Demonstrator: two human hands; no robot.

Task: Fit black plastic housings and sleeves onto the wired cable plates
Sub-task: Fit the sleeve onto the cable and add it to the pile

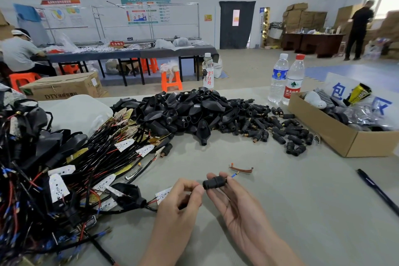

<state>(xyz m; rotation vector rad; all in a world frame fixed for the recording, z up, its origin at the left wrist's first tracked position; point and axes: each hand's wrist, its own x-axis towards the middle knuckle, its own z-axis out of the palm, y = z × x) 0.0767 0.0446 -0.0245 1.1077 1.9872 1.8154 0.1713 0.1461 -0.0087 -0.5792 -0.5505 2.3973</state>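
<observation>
The sleeve (213, 182) is held just below the centre of the frame, lying crosswise above the table (302, 211), between both hands. It is pinched by the right hand (239, 207), thumb on top and fingertips beneath, the remaining fingers lying loosely apart. At the sleeve's left end the thumb and forefinger of the left hand (181, 203) are pressed together, apparently on the cable (151, 209), though the contact itself is hidden. A blue-tipped wire end (234, 175) is seen emerging from the sleeve's right end, so the threading is judged to be well along. For the step to be done well, the sleeve should be held steady and straight while the cable is fed in line with its bore, so that the wire ends are not bent or snagged inside. The cable should be gripped close to the sleeve's mouth to prevent buckling, and the sleeve slid along until it is seated. The white plate (162, 195) is seen just left of the left hand, next to a housing (129, 197). A tangle of wired plates (64, 170) fills the left of the frame. Loose housings (183, 108) are heaped at the upper centre, with spare sleeves (280, 131) scattered to their right. A copper strip (240, 169) lies just beyond the hands, and a box (336, 134) and a pen (375, 190) are at the right.
</observation>
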